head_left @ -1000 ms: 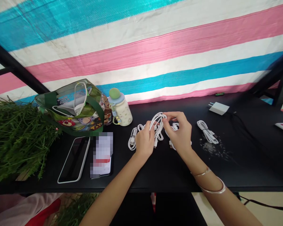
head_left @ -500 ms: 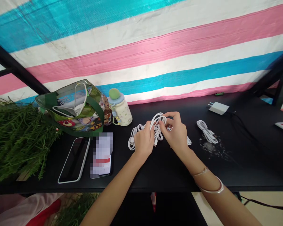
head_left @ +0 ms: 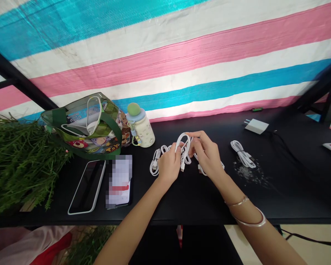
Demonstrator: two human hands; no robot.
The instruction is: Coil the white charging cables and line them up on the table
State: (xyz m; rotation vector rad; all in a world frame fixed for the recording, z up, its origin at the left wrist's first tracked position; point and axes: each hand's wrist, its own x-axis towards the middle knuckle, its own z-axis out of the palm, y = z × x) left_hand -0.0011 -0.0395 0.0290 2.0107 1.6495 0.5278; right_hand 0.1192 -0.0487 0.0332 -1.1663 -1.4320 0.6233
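Observation:
Above the middle of the black table, my left hand [head_left: 168,164] is closed round a looped white charging cable [head_left: 184,135]. My right hand [head_left: 207,152] is closed at the right side of that loop, thumb and index finger pinching the cable. Partly hidden behind my left hand lies a coiled white cable [head_left: 153,165] with a dark tie and a USB plug. More white cable lies under and behind my right hand, with a plug [head_left: 200,169] showing below it. Farther right rests another tied white cable [head_left: 242,154], apart from both hands.
Left of my hands are a white-rimmed phone [head_left: 87,187], a lit phone [head_left: 119,182], a clear green bag [head_left: 85,125], a bottle [head_left: 143,129] and leafy greenery [head_left: 22,165]. A white charger [head_left: 256,126] and a black cord [head_left: 285,147] lie right. A striped sheet [head_left: 182,66] hangs behind.
My right hand has moved slightly down and right along the cable. The loop by my left hand now stands narrower, and a plug has come into view beneath my right hand.

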